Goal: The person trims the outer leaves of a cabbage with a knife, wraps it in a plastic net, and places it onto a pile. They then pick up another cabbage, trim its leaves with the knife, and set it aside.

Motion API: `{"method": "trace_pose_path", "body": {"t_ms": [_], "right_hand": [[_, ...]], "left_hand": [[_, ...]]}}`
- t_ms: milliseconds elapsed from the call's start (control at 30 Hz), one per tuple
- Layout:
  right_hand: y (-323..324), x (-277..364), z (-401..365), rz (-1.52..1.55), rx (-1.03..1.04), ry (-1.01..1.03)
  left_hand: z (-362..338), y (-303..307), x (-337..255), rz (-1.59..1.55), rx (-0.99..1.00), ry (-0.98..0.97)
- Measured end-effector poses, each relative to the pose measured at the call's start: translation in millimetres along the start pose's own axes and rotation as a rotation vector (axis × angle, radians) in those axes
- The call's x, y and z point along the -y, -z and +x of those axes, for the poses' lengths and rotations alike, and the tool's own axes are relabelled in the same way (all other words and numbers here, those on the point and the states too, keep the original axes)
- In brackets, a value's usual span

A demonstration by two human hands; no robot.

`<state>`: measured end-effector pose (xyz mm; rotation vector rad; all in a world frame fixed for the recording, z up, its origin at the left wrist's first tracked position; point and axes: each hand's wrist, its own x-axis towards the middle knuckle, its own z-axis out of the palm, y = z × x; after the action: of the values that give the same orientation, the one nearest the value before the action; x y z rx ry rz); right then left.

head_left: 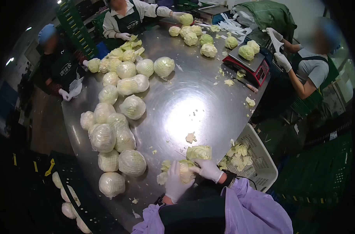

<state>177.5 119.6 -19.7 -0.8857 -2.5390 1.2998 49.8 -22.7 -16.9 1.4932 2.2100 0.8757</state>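
Observation:
Both of my hands wear white gloves and hold one cabbage (186, 172) between them at the table's near edge. My left hand (177, 182) is wrapped round its left side. On its right side rests my right hand (208, 170), with the fingers bent against the leaves. Loose outer leaves (162, 177) lie under and beside this cabbage. Just beyond my right hand sits another pale green cabbage piece (199, 152). A small torn leaf (191, 137) lies farther out on the metal table (158, 117).
Wrapped cabbages (132, 163) fill the table's left side. A white basket (265, 165) with leaves stands right, below the edge. Several co-workers stand around the far side. A red scale (259, 74) bears cabbages; a knife (247, 85) lies near it. Green crates (80, 199) stand lower left.

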Motion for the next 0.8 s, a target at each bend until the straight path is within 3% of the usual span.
{"method": "trace_pose_path", "body": {"t_ms": [133,200,300,433,500,633,733,800], "right_hand": [[1,5,0,-0.079,-0.005,-0.016],[12,-3,3,0.089,0.175,-0.182],[18,-4,-4,0.061,0.254,-0.207],[13,-6,-19,-0.013,0.205,-0.271],[20,-7,-23,0.290,0.214,-0.453],[22,-20,-23,0.418,0.116,-0.430],[11,-5,-19,0.030,-0.014,-0.106],[-8,-3,-14,0.015,-0.041,-0.020]], "left_hand": [[-1,-1,3,0.022,0.041,0.012],[1,-1,-1,0.016,0.049,-0.011],[3,2,-9,0.080,0.128,-0.060],[6,5,-9,0.093,0.208,-0.134],[6,10,-3,0.087,0.217,-0.150],[6,23,8,-0.111,0.244,-0.115],[7,28,11,-0.125,0.254,-0.093],[4,29,15,-0.136,0.279,-0.091]]}}
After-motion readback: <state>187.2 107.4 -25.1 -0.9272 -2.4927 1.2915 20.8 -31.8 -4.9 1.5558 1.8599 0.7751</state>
